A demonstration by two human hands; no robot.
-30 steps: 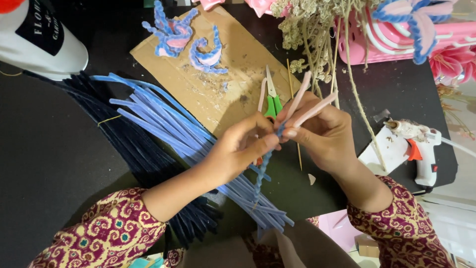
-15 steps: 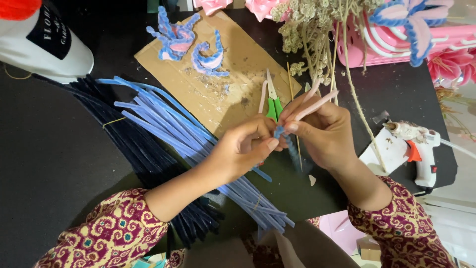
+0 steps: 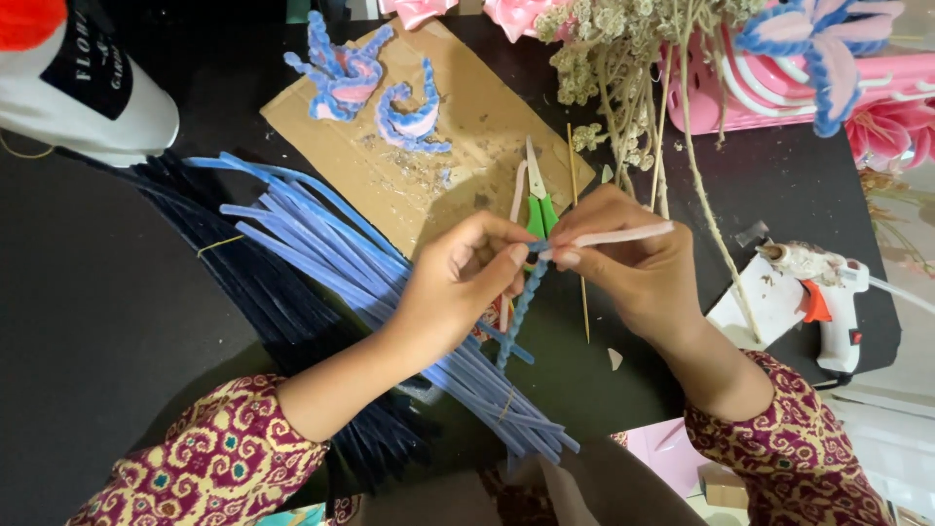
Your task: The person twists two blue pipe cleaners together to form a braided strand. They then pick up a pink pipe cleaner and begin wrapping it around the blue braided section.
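My left hand (image 3: pixel 458 287) pinches the top of a twisted blue pipe cleaner (image 3: pixel 519 310) that hangs down over the black table. My right hand (image 3: pixel 633 268) meets it fingertip to fingertip and grips a pale pink pipe cleaner (image 3: pixel 623 235) that sticks out to the right. The two stems join between my thumbs. Just behind the hands lie green-handled scissors (image 3: pixel 537 206) and a thin wooden skewer (image 3: pixel 578 234).
A bundle of light blue pipe cleaners (image 3: pixel 331 248) lies on dark blue ones (image 3: pixel 243 292) at left. A cardboard sheet (image 3: pixel 429 146) carries two curled blue-pink pieces (image 3: pixel 414 112). White glue gun (image 3: pixel 828 292) at right, dried flower stems (image 3: pixel 633 58) and pink tray (image 3: pixel 779 88) behind, white bottle (image 3: pixel 78 83) top left.
The pink pipe cleaner has swung from pointing up and right to lying nearly level, and the twisted blue stem below my fingers has grown longer. Both hands stayed in place.
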